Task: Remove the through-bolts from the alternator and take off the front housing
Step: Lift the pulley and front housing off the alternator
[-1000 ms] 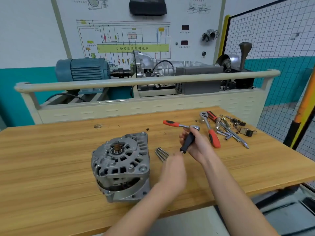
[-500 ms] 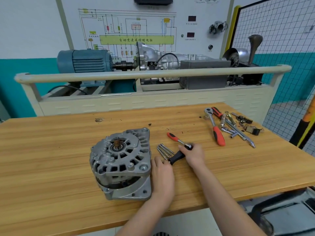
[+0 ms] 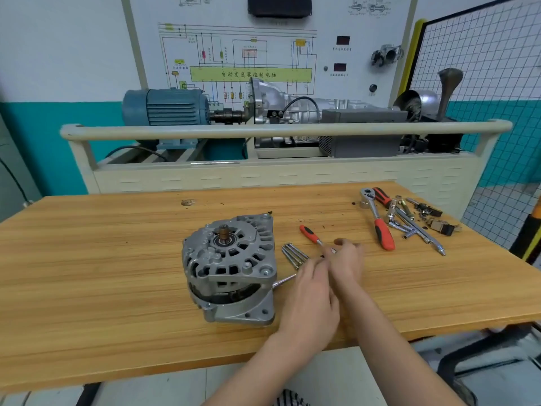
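alternator (image 3: 229, 269) sits on the wooden workbench (image 3: 87, 259), shaft end up, tilted a bit toward the camera, w/ the front housing (image 3: 231, 253) on top and a dark gap showing between it and the rear half. left hand (image 3: 311, 300) is just right of the alternator, back of hand to the camera, fingers curled around a screwdriver; only its metal shaft (image 3: 284, 280) shows, running left from the hand w/ the tip at the seam on the alternator's right side. handle is hidden under the hand. right hand (image 3: 347, 259) lies just behind and against the left one, fingers bent down over it, thumb tip up; can't tell if it grips the screwdriver handle or only rests there. four through-bolts (image 3: 294, 254) lie side by side on the bench between the alternator and the hands, near ends hidden by the left hand. small red-handled ratchet (image 3: 311, 235) lies behind the bolts, head end hidden by the right hand. further right, well apart: bigger red-handled ratchet (image 3: 379, 222), then a loose pile of sockets, extension bars (image 3: 415, 227) and small parts near the bench's far right corner. behind the bench, a training rig w/ a blue electric motor (image 3: 167, 108) coupled to a gearbox (image 3: 281, 105), wiring diagram board (image 3: 243, 54) on the wall.
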`<state>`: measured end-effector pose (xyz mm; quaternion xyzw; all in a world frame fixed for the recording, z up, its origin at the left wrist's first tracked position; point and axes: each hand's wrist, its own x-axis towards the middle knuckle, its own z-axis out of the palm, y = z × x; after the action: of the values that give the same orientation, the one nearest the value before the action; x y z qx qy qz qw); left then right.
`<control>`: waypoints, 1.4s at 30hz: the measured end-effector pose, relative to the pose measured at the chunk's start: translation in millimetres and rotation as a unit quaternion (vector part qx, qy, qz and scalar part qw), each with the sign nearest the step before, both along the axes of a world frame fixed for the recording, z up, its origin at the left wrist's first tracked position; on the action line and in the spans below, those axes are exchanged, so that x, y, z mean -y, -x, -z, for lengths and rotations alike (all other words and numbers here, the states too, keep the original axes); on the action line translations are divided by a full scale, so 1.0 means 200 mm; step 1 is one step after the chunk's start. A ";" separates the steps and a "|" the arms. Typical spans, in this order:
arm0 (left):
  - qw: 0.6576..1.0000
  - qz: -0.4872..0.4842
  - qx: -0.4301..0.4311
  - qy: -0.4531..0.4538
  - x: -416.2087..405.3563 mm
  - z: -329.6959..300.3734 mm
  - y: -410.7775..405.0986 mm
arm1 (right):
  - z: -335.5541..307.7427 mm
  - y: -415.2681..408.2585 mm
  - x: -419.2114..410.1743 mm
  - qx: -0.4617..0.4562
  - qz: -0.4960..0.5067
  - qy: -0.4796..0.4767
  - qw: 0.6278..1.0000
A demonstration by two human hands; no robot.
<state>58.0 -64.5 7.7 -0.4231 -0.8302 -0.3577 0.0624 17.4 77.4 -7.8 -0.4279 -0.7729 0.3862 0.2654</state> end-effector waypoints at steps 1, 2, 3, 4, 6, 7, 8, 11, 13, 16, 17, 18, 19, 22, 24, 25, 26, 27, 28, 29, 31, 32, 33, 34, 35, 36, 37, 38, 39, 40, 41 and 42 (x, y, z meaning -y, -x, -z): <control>0.999 0.017 -0.001 -0.046 0.04 -0.06 -0.01 | -0.03 0.00 0.02 -0.019 -0.010 -0.013 1.000; 0.995 0.032 0.004 -0.091 0.08 -0.13 -0.01 | -0.06 0.00 0.05 -0.050 -0.035 -0.016 0.998; 0.990 0.049 0.018 -0.132 0.12 -0.19 0.00 | -0.10 0.00 0.09 -0.090 -0.072 -0.002 0.993; 0.984 0.064 0.031 -0.160 0.17 -0.25 -0.01 | -0.15 0.00 0.13 -0.130 -0.114 0.022 0.985; 0.975 0.078 0.052 -0.200 0.25 -0.36 -0.01 | -0.23 0.01 0.21 -0.187 -0.187 0.065 0.962; 0.968 0.079 0.075 -0.228 0.30 -0.41 0.00 | -0.26 0.02 0.25 -0.203 -0.215 0.071 0.953; 0.961 0.073 0.090 -0.251 0.34 -0.46 0.02 | -0.29 0.04 0.29 -0.209 -0.242 0.073 0.945; 0.976 -0.029 0.024 -0.214 0.45 -0.56 0.19 | -0.34 0.08 0.41 -0.192 -0.300 0.082 0.931; 0.992 -0.120 -0.002 -0.042 0.51 -0.55 0.35 | -0.34 0.10 0.45 -0.157 -0.295 0.043 0.941; 0.979 -0.103 0.033 0.172 0.55 -0.46 0.47 | -0.33 0.11 0.46 -0.120 -0.273 -0.018 0.954; 0.981 -0.090 0.044 0.169 0.55 -0.43 0.50 | -0.33 0.10 0.46 -0.114 -0.274 -0.019 0.955; 0.984 -0.077 0.054 0.150 0.56 -0.41 0.52 | -0.34 0.10 0.45 -0.112 -0.277 -0.013 0.954; 0.987 -0.064 0.064 0.134 0.57 -0.41 0.54 | -0.34 0.10 0.45 -0.110 -0.286 -0.005 0.952; 0.991 -0.030 0.092 0.088 0.59 -0.40 0.59 | -0.34 0.09 0.43 -0.119 -0.306 0.052 0.943; 0.993 -0.014 0.106 0.043 0.60 -0.40 0.61 | -0.32 0.09 0.42 -0.154 -0.285 0.140 0.936; 0.994 -0.007 0.105 0.033 0.61 -0.40 0.62 | -0.31 0.09 0.41 -0.180 -0.267 0.200 0.925; 0.995 -0.003 0.095 0.029 0.61 -0.39 0.62 | -0.29 0.08 0.41 -0.203 -0.252 0.256 0.911; 0.996 -0.005 0.078 0.030 0.61 -0.38 0.63 | -0.27 0.08 0.40 -0.219 -0.240 0.302 0.896; 0.997 -0.014 0.060 0.037 0.61 -0.38 0.63 | -0.25 0.08 0.40 -0.226 -0.225 0.335 0.887; 0.998 -0.029 0.044 0.047 0.61 -0.37 0.63 | -0.24 0.07 0.40 -0.227 -0.205 0.361 0.881; 0.996 -0.060 0.014 0.070 0.59 -0.38 0.64 | -0.23 0.08 0.39 -0.217 -0.171 0.383 0.882; 0.994 -0.069 -0.003 0.081 0.58 -0.38 0.64 | -0.23 0.09 0.37 -0.205 -0.163 0.379 0.887; 0.993 -0.073 -0.016 0.090 0.57 -0.38 0.64 | -0.23 0.10 0.36 -0.189 -0.164 0.371 0.894; 0.993 -0.071 -0.024 0.095 0.56 -0.39 0.65 | -0.23 0.11 0.34 -0.168 -0.174 0.363 0.900; 0.993 -0.067 -0.024 0.098 0.56 -0.39 0.65 | -0.22 0.11 0.34 -0.144 -0.188 0.359 0.903; 0.993 -0.060 -0.021 0.104 0.56 -0.40 0.65 | -0.20 0.11 0.34 -0.116 -0.204 0.354 0.905; 0.992 -0.055 -0.021 0.111 0.56 -0.40 0.66 | -0.18 0.11 0.36 -0.089 -0.220 0.346 0.908; 0.991 -0.052 -0.025 0.119 0.56 -0.40 0.66 | -0.15 0.12 0.39 -0.071 -0.232 0.334 0.911; 0.990 -0.050 -0.035 0.128 0.57 -0.40 0.66 | -0.13 0.13 0.42 -0.068 -0.238 0.324 0.913; 0.988 -0.047 -0.048 0.137 0.57 -0.39 0.66 | -0.12 0.14 0.45 -0.076 -0.235 0.319 0.915; 0.987 -0.043 -0.060 0.145 0.58 -0.40 0.66 | -0.11 0.15 0.47 -0.089 -0.224 0.314 0.918; 0.986 -0.037 -0.064 0.148 0.58 -0.40 0.66 | -0.11 0.16 0.48 -0.097 -0.212 0.302 0.924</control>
<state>-74.9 -180.5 87.2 -0.4184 -0.8834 -0.2006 0.0659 -14.3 -17.8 14.0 -0.2745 -0.6625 0.6883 0.1096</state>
